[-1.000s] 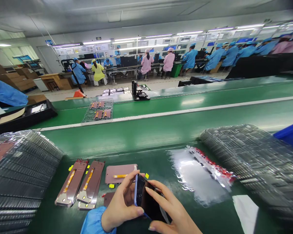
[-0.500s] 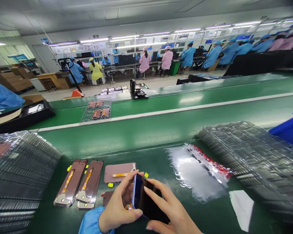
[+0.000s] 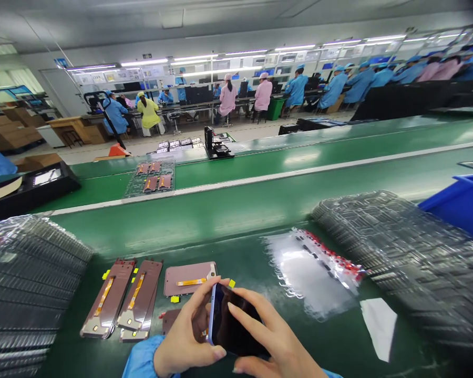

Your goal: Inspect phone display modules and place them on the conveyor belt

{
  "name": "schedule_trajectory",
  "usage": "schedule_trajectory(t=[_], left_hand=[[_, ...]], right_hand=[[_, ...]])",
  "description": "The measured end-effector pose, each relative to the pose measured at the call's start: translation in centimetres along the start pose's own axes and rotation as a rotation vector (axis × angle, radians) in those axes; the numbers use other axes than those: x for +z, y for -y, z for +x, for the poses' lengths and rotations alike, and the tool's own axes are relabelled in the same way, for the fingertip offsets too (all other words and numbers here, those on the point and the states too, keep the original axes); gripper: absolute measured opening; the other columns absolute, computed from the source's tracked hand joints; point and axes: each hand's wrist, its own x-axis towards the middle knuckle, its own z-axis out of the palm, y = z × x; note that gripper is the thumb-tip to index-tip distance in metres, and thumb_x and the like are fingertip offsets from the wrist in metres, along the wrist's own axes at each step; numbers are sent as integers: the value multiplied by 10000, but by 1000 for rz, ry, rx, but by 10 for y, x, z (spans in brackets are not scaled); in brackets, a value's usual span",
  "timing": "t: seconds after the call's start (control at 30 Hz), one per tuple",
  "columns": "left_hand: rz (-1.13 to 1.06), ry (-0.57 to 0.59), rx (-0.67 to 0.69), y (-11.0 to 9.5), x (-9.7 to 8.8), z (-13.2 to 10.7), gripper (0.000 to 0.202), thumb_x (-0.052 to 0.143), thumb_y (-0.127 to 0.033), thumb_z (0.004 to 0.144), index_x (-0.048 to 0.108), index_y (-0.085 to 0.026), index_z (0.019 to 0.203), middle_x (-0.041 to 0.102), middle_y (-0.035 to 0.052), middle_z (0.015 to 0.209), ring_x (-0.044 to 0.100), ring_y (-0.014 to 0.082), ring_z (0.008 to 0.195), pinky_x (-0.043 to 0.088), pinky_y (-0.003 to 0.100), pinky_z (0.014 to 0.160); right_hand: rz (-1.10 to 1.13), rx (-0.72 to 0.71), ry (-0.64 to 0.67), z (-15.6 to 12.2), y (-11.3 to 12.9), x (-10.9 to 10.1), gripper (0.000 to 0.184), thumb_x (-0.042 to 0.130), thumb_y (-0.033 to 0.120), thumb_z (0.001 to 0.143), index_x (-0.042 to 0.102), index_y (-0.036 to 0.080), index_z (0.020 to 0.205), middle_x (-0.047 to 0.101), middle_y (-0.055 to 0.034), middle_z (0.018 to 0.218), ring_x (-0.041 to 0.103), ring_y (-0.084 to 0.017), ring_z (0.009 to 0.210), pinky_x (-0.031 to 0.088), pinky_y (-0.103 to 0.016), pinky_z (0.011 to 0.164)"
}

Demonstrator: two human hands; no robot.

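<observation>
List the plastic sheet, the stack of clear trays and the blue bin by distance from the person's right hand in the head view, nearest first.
From the right hand:
1. Plastic sheet: ahead of the hand, slightly to its right.
2. Stack of clear trays: farther right, beyond the sheet.
3. Blue bin: farthest, past the stack at the right edge.

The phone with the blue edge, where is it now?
In the head view, the phone is low in the middle, held between the left hand and right hand, just in front of the pink panel with an orange ribbon cable.
</observation>
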Motion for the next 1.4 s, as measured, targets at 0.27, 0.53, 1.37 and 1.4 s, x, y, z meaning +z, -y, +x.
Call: schedule_trajectory(t=[0.27, 0.53, 1.37, 1.4], left_hand=[[-128, 14, 12, 5, -1, 5, 865, 848, -394, 657, 446, -349, 1421, 414, 93, 1537, 336, 364, 1421, 292, 492, 1158], [-310, -320, -212, -15, -2, 28, 355, 524, -369, 943, 634, -249, 1259, 708, 101, 1231, 671, 267, 1091, 579, 373, 838], [269, -249, -420, -2, 18, 16, 423, 714, -538, 735, 579, -152, 628, 530, -40, 554, 470, 70, 474, 381, 194, 484], [263, -261, -413, -1, 19, 15, 441, 706, -559, 733, 556, -157, 629, 528, -42, 549, 467, 68, 466, 375, 190, 478]], right_hand=[[-185, -46, -29, 4, 1, -3, 693, 662, 532, 849, 458, 169, 1403, 541, -190, 1350, 491, -338, 1277, 341, -560, 1104], [177, 282, -57, -6, -8, 3, 802, 582, 635, 853, 300, 271, 1510, 457, -146, 1484, 449, -357, 1343, 322, -606, 1108], [964, 832, -186, -7, -19, 4, 396, 597, 501, 914, 689, 215, 1173, 746, -86, 1076, 734, -245, 800, 571, -384, 801], [950, 837, -191, -8, -19, 4, 408, 597, 507, 912, 687, 212, 1179, 745, -88, 1076, 735, -245, 793, 570, -384, 798]])
